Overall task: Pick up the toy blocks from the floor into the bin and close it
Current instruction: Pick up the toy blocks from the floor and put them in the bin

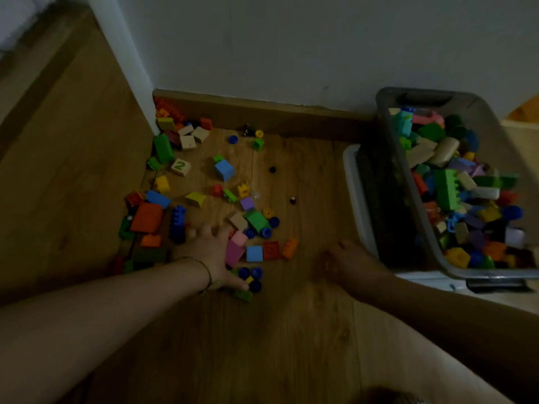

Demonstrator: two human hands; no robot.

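left hand [210, 252] flat, fingers spread, pressing down among the blocks [224, 169] scattered on the floor [291, 345] by the wall corner, gripping nothing. right hand [350, 263] low over bare floor just beside the bin [495, 276]; too dark and blurred to tell its grip. bin sits at right, uncovered, heaped with blocks.

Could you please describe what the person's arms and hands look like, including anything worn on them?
Both forearms are bare, with no sleeves in view, and neither hand is gloved. The left hand has a thin, cord-like bracelet around its wrist. The right hand shows no bracelet, watch or ring, though the picture is dim and that hand is blurred.
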